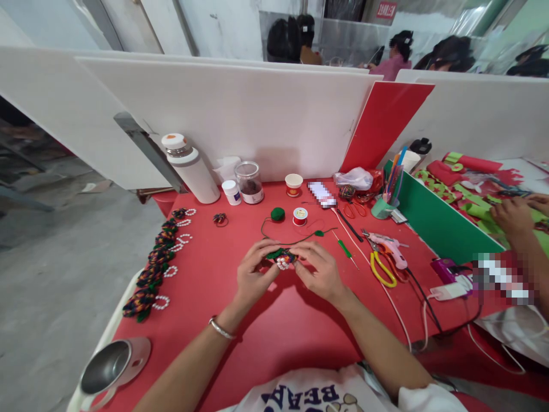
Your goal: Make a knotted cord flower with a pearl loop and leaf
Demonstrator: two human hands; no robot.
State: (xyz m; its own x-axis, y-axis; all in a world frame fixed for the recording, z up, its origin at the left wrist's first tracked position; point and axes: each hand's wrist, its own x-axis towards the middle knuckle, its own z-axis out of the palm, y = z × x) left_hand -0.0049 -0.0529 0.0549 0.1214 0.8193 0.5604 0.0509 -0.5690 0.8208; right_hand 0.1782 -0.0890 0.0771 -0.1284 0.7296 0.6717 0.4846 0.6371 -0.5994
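Our left hand (253,277) and right hand (321,272) both pinch a small knotted green-cord ornament with white pearl beads (283,261) over the middle of the red tabletop (278,332). Bare surface lies toward us; finished multicoloured knotted ornaments (150,274) line its left edge.

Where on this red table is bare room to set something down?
Bare red table lies between the left hand and the row of bracelets, and between both forearms. Right of the right hand, glue gun, scissors and cables crowd it. Both hands pinch a beaded knot.
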